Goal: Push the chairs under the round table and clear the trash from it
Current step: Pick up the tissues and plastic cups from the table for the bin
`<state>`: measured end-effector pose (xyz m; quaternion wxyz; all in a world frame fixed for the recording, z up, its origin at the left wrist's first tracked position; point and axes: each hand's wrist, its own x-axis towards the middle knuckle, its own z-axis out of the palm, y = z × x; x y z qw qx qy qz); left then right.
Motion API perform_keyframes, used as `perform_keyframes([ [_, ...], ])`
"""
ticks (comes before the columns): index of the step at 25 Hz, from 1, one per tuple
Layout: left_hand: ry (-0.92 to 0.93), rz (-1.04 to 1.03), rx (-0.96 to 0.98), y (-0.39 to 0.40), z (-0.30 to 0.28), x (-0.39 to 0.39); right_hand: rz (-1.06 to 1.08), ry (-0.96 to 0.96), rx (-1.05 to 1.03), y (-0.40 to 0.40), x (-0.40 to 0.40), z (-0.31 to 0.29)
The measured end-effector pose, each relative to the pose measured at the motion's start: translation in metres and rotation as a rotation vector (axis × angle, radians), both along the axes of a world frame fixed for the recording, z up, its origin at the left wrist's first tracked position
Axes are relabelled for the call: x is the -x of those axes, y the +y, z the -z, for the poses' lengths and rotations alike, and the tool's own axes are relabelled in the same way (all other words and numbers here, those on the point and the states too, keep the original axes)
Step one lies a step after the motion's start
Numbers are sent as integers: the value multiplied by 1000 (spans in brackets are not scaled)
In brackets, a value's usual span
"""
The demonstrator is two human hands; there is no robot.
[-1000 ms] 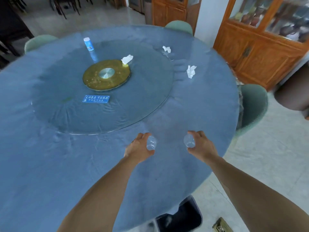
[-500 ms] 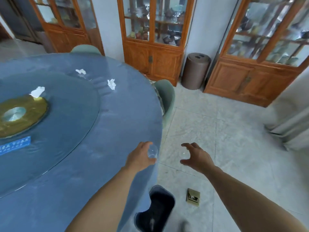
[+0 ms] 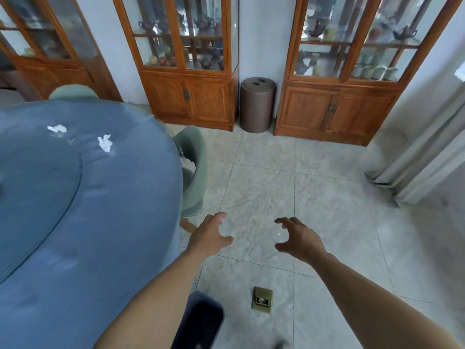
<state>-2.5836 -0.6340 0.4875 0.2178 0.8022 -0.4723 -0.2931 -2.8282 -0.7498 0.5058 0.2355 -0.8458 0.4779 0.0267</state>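
Two hands, left [image 3: 210,235] and right [image 3: 298,238], each curled around a clear cup, green chair [image 3: 193,170] nearby.

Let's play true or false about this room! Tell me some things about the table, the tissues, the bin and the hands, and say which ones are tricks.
1. Two crumpled white tissues lie on the blue table. True.
2. The brown bin stands between two wooden cabinets. True.
3. The bin lies tipped over on the floor. False: it stands upright.
4. The right hand curls around a clear cup. True.
5. Both hands are over the table. False: the left hand and the right hand are both over the floor tiles.
6. The green chair is far from the table. False: it sits right at the table's edge.
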Motion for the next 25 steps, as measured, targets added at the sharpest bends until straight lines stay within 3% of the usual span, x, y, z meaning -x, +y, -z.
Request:
perform_keyframes([
  [6,31,-49,-13,-76,-7,63,-13,-44,1,-83,61,-12],
  [12,24,-68,-13,-134,-14,53,-49,-73,-3,-143,49,-16],
  [18,6,-130,5,-186,-13,-11,-124,-78,-8,-203,-20,-13],
  [25,64,-259,43,-245,-22,-148,-249,-73,6,-280,-177,-30],
])
